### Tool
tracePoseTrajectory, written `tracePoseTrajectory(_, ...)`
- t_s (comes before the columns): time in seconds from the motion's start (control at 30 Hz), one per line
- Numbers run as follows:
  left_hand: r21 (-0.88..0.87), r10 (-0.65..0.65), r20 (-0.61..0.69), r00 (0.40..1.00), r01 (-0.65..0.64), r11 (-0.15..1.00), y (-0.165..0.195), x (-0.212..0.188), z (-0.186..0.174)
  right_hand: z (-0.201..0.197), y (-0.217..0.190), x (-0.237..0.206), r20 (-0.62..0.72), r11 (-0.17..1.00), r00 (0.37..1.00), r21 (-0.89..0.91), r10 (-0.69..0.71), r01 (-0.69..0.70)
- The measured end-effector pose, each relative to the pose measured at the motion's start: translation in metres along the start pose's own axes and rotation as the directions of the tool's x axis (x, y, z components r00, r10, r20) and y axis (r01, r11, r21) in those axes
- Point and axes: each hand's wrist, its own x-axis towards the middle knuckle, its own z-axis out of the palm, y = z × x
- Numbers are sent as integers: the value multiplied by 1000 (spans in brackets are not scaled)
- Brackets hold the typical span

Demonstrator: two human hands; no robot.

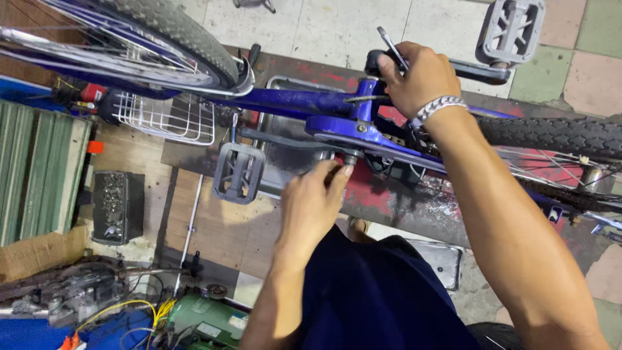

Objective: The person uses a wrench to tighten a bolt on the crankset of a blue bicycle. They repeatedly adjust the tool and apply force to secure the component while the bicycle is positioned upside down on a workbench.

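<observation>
A blue bicycle frame lies upside down across the view, its crank axle in the middle. My right hand, with a metal chain bracelet on the wrist, is closed around a metal wrench at the top of the crank axle. My left hand reaches up from below, its fingertips pinched on the lower end of the axle where the crank arm meets it. A grey pedal hangs on the near crank arm to the left. A second grey pedal sticks up at the far right.
The front tyre and a white wire basket are at upper left; the rear tyre runs off right. A box of metal parts sits left on wooden boards, a green motor and wires at the bottom.
</observation>
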Motion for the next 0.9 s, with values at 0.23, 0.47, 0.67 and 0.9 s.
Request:
tracePoseTrajectory(0.23, 472, 561, 107, 821, -538, 698, -27, 27, -77, -110, -44, -89, -155, 928, 919, -159, -361, 338)
tracePoseTrajectory(0.47, 462, 344, 485, 804, -569, 681, -69, 75, -60, -41, -24, -192, 181, 917, 983, -397, 34, 42)
tracePoseTrajectory(0.67, 384, 437, 518, 736, -656, 650, -73, 80, -57, 0, -15, -199, 97, 942, 995, -336, 15, 18)
tracePoseTrajectory(0.9, 307, 525, 476, 706, -693, 652, -74, 77, -54, 14, -7, -194, 62, 971, 998, -237, -26, 40)
